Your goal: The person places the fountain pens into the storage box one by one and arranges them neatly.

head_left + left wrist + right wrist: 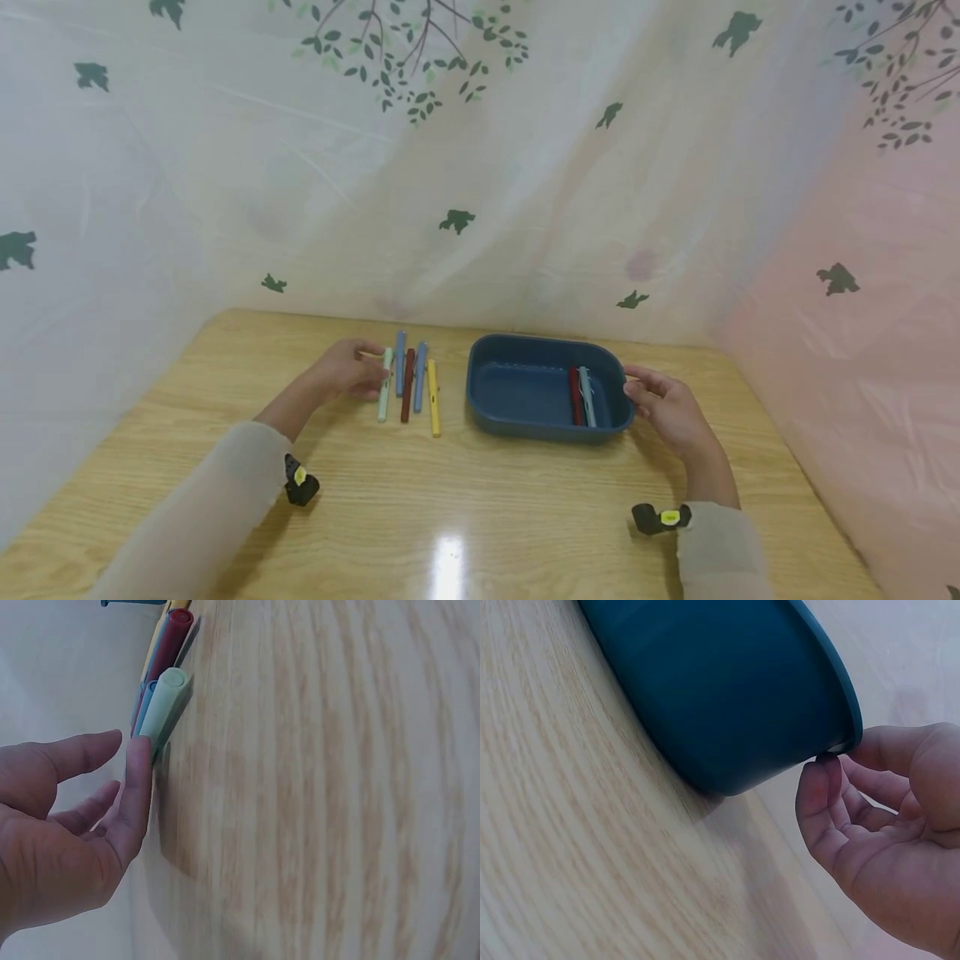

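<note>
While the right hand [671, 417] pinches the blue tray [517, 392] by its right rim, probably to steady it, the left hand [348, 372], fingers apart, gripping nothing, is at the pale green pen [383, 406]. Slim and straight, it lies left of the tray beside blue pens [421, 377], a dark red pen [407, 387] and a yellow pen [433, 400].
</note>
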Demonstrator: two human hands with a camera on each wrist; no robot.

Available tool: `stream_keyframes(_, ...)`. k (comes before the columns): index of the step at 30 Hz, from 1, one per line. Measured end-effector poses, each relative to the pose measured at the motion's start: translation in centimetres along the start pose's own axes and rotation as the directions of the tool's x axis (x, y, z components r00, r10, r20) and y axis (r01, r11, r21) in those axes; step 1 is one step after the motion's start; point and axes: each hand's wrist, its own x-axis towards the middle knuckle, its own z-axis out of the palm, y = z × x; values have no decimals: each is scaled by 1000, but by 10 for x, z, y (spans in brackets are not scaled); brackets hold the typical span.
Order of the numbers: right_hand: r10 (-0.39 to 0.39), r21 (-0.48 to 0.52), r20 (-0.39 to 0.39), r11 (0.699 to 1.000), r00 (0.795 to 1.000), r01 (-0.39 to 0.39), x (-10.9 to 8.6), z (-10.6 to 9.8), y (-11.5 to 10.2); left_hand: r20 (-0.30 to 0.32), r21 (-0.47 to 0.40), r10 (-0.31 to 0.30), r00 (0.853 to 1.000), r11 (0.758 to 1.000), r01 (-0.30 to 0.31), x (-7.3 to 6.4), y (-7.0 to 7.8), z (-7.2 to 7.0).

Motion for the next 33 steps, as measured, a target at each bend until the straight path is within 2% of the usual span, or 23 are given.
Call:
stream_keyframes(7,-5,19,3,1000,1000,5,2,0,1,-10,18,-26,1000,1000,26,1,-1,4)
stream_keyframes(14,-15,7,-5,1000,1000,15,1,0,2,-53,95,-27,998,995,32,6,-2,8)
stream_keyframes(22,-10,10,-6,1000,1000,10,2,0,4,-82,172,-35,996,984,49,3,1,13)
stream_keyframes(29,-10,5,-3,1000,1000,10,2,0,3,-65,255,-15,998,967,31,2,4,11)
stream_keyframes(33,-10,2,-3,1000,1000,10,2,-1,2,-44,286,-23,999,958,35,0,7,10)
